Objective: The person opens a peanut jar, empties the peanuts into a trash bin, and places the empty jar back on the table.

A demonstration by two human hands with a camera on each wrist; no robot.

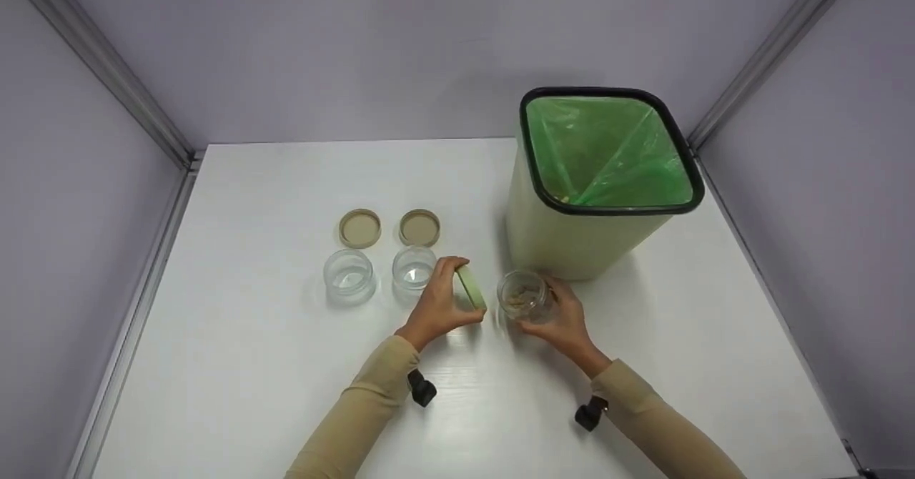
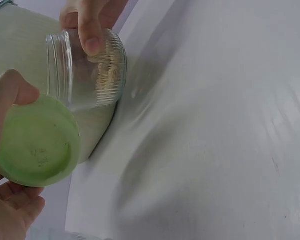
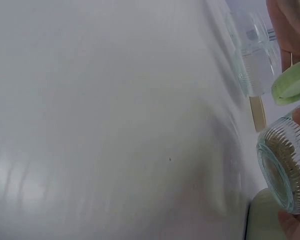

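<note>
Head view alone shows me the bin (image 1: 572, 236) and two empty jars left of my hands. My left hand (image 1: 437, 306) grips a green lid (image 1: 471, 287) edge-up; left wrist view shows its inside face. My right hand (image 1: 565, 316) holds the open ribbed glass jar (image 1: 525, 297) over the counter (image 1: 236, 364), brownish bits inside.

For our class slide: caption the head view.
Left hand holds green lid; right hand grips filled jar beside bin.
</note>
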